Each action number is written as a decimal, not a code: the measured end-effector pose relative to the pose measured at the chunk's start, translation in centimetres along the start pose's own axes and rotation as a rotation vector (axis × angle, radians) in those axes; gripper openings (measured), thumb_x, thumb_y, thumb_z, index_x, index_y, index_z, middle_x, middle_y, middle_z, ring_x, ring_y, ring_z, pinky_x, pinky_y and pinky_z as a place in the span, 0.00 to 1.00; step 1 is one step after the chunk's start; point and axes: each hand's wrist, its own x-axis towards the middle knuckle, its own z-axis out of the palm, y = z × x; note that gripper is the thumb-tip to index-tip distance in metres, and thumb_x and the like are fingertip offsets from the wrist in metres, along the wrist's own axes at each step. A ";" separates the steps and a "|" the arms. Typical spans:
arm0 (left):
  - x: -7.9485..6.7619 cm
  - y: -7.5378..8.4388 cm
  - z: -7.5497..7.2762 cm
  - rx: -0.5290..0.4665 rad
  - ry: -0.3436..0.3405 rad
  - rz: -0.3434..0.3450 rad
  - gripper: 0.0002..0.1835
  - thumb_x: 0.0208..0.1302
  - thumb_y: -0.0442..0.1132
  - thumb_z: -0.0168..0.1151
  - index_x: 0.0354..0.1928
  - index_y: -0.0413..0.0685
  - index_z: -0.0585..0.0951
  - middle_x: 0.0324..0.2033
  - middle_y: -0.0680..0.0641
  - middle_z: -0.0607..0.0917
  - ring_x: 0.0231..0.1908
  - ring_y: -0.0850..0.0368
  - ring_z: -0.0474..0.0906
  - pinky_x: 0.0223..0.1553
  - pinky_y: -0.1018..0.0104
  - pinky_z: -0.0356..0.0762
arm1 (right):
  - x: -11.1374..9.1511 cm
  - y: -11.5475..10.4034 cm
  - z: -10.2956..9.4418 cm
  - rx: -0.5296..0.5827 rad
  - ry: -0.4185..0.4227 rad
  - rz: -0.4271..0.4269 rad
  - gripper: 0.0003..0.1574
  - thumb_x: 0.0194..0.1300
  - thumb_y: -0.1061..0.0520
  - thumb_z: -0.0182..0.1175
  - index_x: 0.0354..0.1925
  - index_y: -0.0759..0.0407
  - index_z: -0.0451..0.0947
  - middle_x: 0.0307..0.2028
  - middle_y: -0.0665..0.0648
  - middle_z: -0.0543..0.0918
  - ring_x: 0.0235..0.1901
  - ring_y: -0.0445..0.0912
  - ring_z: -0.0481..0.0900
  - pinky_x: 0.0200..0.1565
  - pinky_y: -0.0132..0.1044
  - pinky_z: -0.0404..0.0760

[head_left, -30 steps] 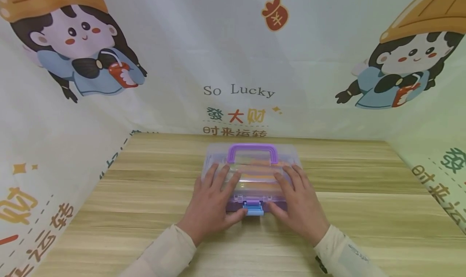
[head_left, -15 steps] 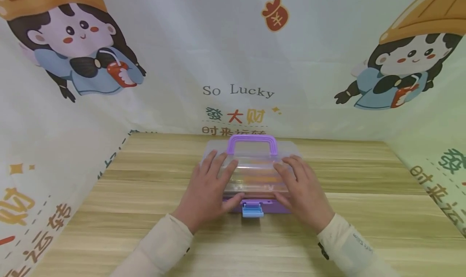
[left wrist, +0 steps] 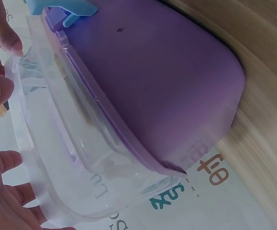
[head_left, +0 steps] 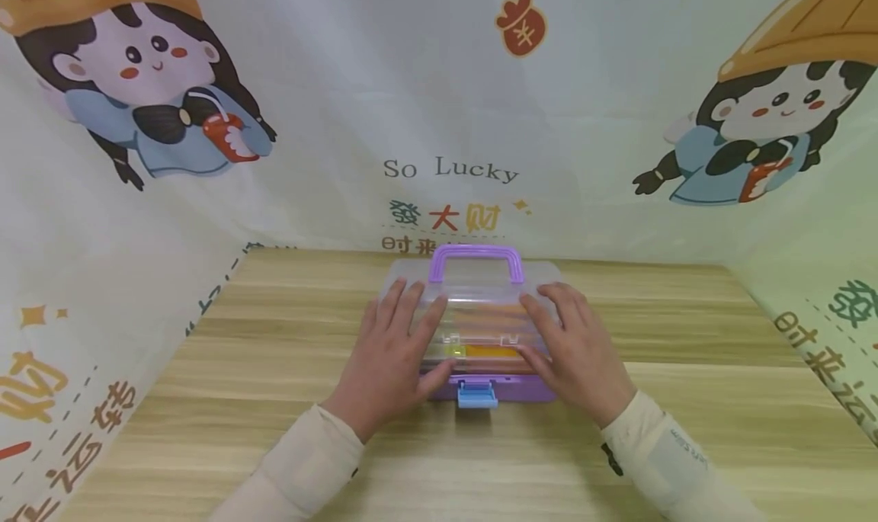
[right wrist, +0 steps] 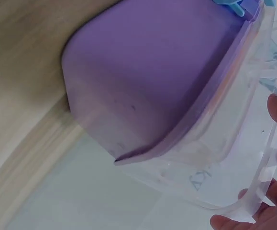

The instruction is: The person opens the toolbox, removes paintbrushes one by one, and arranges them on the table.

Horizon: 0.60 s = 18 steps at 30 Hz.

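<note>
A purple storage box (head_left: 528, 389) with a see-through lid (head_left: 480, 293) stands in front of me in the head view. My left hand (head_left: 387, 362) holds the lid's left side, fingers spread over the top and thumb at the front edge. On the opposite side my right hand (head_left: 583, 354) grips it the same way. The lid's front edge is raised above the base. A clear inner tray (left wrist: 83, 115) shows between lid and base in the left wrist view. The blue latch (head_left: 476, 395) hangs unfastened at the front. Orange and yellow contents (head_left: 490, 352) show through the plastic.
A purple carrying handle (head_left: 476, 252) stands up from the lid. The box rests on a wood-grain table (head_left: 274, 369). Printed cloth (head_left: 329, 126) with cartoon figures and lettering hangs behind the table and along both sides.
The lid's front edge has risen from the base, lifted by both hands. The handle has moved up in the view with it, and the purple base shows more at the front.
</note>
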 end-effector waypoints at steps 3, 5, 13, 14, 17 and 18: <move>0.0 0.1 -0.1 0.004 0.010 0.004 0.40 0.61 0.61 0.62 0.70 0.46 0.68 0.69 0.33 0.63 0.70 0.33 0.54 0.66 0.35 0.56 | 0.2 0.2 -0.2 -0.019 -0.008 -0.003 0.40 0.55 0.51 0.72 0.61 0.68 0.71 0.55 0.71 0.73 0.57 0.65 0.71 0.60 0.58 0.70; 0.0 0.1 -0.2 0.009 0.011 0.004 0.40 0.61 0.61 0.62 0.70 0.46 0.69 0.69 0.33 0.62 0.71 0.33 0.53 0.67 0.36 0.55 | 0.4 0.3 -0.2 -0.028 -0.005 -0.008 0.41 0.55 0.52 0.73 0.61 0.68 0.71 0.55 0.71 0.74 0.57 0.65 0.71 0.61 0.58 0.70; -0.2 0.0 -0.1 0.034 0.024 0.013 0.39 0.62 0.61 0.62 0.69 0.46 0.71 0.71 0.33 0.59 0.72 0.33 0.50 0.69 0.39 0.52 | 1.1 0.4 -0.6 -0.065 0.002 -0.015 0.42 0.52 0.55 0.77 0.60 0.69 0.71 0.54 0.74 0.76 0.59 0.69 0.71 0.62 0.59 0.69; -0.2 0.0 -0.1 0.034 0.032 0.016 0.38 0.62 0.61 0.62 0.68 0.46 0.71 0.71 0.32 0.59 0.72 0.32 0.50 0.69 0.40 0.52 | 1.2 0.4 -0.7 -0.070 -0.006 -0.010 0.42 0.52 0.54 0.77 0.60 0.69 0.71 0.55 0.74 0.76 0.60 0.70 0.71 0.62 0.59 0.69; -0.4 0.0 0.1 0.034 0.056 0.022 0.37 0.62 0.60 0.62 0.67 0.45 0.72 0.71 0.31 0.59 0.72 0.31 0.50 0.69 0.40 0.53 | 1.6 0.3 -0.9 -0.096 -0.030 0.001 0.41 0.55 0.53 0.75 0.60 0.70 0.72 0.57 0.75 0.76 0.61 0.70 0.69 0.62 0.60 0.69; -0.6 0.0 0.1 0.033 0.062 0.021 0.37 0.62 0.59 0.61 0.67 0.45 0.72 0.71 0.30 0.59 0.72 0.30 0.49 0.69 0.39 0.53 | 1.7 0.3 -1.0 -0.107 -0.038 0.005 0.40 0.55 0.53 0.75 0.61 0.70 0.72 0.58 0.75 0.75 0.62 0.70 0.69 0.61 0.60 0.69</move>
